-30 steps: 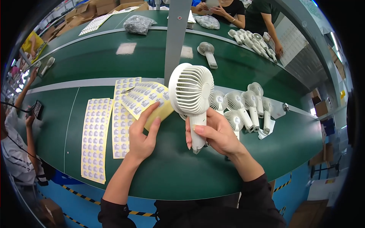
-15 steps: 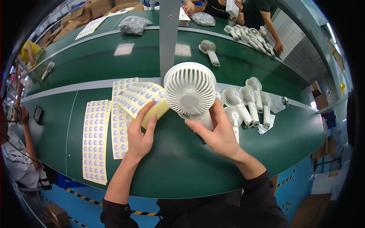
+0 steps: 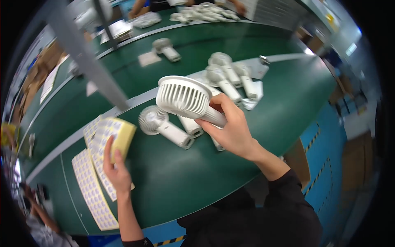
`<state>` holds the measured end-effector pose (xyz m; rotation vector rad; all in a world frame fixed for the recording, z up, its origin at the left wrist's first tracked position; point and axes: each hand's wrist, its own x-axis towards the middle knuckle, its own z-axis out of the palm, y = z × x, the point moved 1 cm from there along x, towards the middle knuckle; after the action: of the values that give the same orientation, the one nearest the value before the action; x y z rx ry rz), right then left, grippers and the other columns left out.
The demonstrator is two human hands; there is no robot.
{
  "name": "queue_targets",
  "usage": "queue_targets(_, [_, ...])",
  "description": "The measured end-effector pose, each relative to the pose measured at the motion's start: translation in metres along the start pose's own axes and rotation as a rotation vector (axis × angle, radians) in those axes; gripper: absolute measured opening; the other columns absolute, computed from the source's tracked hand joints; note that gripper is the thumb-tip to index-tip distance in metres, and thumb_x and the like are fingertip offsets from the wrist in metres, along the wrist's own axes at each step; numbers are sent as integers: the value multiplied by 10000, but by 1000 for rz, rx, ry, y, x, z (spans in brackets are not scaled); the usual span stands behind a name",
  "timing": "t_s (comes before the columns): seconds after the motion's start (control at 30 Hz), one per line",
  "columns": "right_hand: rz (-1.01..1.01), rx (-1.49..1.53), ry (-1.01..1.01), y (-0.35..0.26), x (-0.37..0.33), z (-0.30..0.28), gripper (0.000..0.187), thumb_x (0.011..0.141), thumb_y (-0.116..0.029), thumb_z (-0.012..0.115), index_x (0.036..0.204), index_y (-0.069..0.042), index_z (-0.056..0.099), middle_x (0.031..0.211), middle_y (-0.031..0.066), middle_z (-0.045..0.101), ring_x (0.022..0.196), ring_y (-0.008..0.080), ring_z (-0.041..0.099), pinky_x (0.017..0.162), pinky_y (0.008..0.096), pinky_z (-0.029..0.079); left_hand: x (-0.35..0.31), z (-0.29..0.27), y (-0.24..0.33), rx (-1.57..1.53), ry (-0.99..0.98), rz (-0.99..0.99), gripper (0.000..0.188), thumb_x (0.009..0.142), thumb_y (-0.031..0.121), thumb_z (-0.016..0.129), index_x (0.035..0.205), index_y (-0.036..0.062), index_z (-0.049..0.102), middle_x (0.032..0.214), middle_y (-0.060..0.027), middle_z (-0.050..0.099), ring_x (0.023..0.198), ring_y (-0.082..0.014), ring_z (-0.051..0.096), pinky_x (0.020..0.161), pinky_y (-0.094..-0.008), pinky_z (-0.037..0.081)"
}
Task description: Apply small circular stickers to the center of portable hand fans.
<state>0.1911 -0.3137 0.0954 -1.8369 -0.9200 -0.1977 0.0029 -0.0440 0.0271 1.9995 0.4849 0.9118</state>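
Observation:
My right hand [image 3: 235, 131] is closed round the handle of a white handheld fan [image 3: 184, 96], lifted above the table with its slotted grille tilted. A curled yellow-backed sheet of labels [image 3: 114, 133] is held in my left hand [image 3: 118, 172], its thumb and index finger at the lower edge. Under it lie more flat label sheets [image 3: 94, 187], printed in rows of small pale stickers. Just beyond the raised fan, another white fan [image 3: 175, 133] rests on the green table, and several others [image 3: 224, 80] are grouped to the right, partly hidden by the raised one.
A grey metal post [image 3: 88, 57] rises at the table's far edge. On the green conveyor belt [image 3: 205, 43] lies a single fan [image 3: 166, 49]. Across it, a person's hand [image 3: 238, 7] is near a pile of fans [image 3: 205, 13]. A cardboard box [image 3: 300, 164] stands below right.
The view has swung to the right and tilted. My right hand has turned the fan, so its grille now shows at a slant. My left hand stays on the curled label sheet.

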Motion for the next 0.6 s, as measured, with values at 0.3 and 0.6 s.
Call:
queue_targets(0.3, [509, 931, 916, 123, -157, -211, 180, 1060, -199, 617, 1139, -41, 588, 861, 66, 628, 727, 151, 608, 667, 325, 523, -2, 4, 6, 10, -8, -18, 421, 1101, 184, 488, 1449, -44, 560, 1457, -175, 608, 1335, -282, 580, 1133, -381, 426])
queue_targets(0.6, [755, 972, 1554, 297, -348, -371, 297, 1038, -263, 523, 1053, 30, 569, 900, 169, 627, 796, 285, 647, 716, 385, 608, -1, 4, 9, 79, -14, 40, 368, 1058, 113, 552, 1387, -42, 609, 1336, -209, 681, 1272, -300, 634, 1096, -369, 450])
